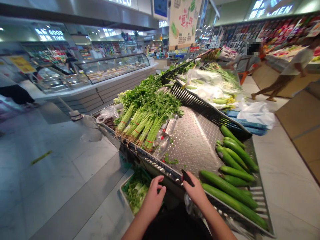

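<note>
Currently, the right hand [195, 194] pinches a small black tool [187, 177] over the steel edge of the desk [192, 143]. The left hand [153, 201], loosely curled, holds nothing visible, just above a tray of chopped greens [136, 191]. Long green gourds [231, 196] lie near the right hand; celery bunches [147, 121] lie farther along.

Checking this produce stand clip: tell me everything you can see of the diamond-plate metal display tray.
The diamond-plate metal display tray is a silvery embossed sheet with a slotted metal near rim and scattered green leaf bits. Bunches of leafy greens with red ties, clear plastic bottles and long green gourds lie on it; a black slotted plastic panel edges its far side. The left hand is at the rim; the right hand, holding a black object, is over it.
</note>
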{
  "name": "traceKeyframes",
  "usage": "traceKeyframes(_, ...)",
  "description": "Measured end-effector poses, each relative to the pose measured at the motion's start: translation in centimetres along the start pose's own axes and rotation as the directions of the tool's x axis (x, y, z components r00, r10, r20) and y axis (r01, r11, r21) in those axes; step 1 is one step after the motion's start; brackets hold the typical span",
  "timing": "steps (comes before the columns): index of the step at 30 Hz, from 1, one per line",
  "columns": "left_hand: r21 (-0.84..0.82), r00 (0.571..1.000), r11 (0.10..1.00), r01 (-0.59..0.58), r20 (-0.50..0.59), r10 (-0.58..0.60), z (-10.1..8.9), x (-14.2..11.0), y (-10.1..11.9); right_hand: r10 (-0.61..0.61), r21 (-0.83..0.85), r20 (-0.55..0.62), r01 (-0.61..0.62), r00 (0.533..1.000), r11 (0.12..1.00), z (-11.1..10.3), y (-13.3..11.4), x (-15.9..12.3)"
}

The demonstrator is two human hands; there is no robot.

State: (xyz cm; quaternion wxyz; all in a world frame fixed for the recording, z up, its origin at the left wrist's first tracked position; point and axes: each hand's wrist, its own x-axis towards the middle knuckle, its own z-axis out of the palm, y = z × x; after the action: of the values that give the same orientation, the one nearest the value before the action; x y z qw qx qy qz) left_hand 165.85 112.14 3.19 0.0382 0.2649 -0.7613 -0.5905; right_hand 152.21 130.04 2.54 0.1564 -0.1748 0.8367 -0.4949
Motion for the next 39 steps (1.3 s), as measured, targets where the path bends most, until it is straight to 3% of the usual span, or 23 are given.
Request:
traceKeyframes(12, 0.003, 0.984, 0.990, 0.144, -0.106, -0.143, 8.1, -3.8, 0.5, 0.043, -0.083, 0.200, -0.026, 0.979, 0.996, -5.1, 2.5, 0.9)
traceKeyframes(17, -0.058, 0.952, 0.970, 0.238, -0.184, -0.245, 9.4, -7.0, 0.5, 0.018, -0.077, 0.241, 0.001, 0.970, 0.997, -6.2, 3.5, 1.4)
traceKeyframes(23, -0.130, 0.893, 0.947, 0.294, -0.317, -0.321, 8.6, -9.4, 0.2, -0.071, 0.078, 0.267, 0.052, 0.961, 0.996, -6.8, 4.1, 1.7)
traceKeyframes(29, -0.162, 0.890, 0.962, 0.220, -0.370, -0.266, 7.9, -10.3, 0.1, -0.150, 0.095, 0.231, 0.131, 0.961, 0.987, -5.9, 3.3, 1.2)
traceKeyframes(34, -0.201, 0.882, 0.963, 0.177, -0.401, -0.246, 5.3, -14.2, -2.3, -0.218, 0.140, 0.182, 0.195, 0.959, 0.971, -2.8, 0.2, -1.4)
traceKeyframes(39, -0.231, 0.820, 0.954, 0.189, -0.498, -0.283, 0.0, -20.8, -6.4, -0.297, 0.341, 0.117, 0.243, 0.948, 0.908, 2.3, -4.5, -6.9)
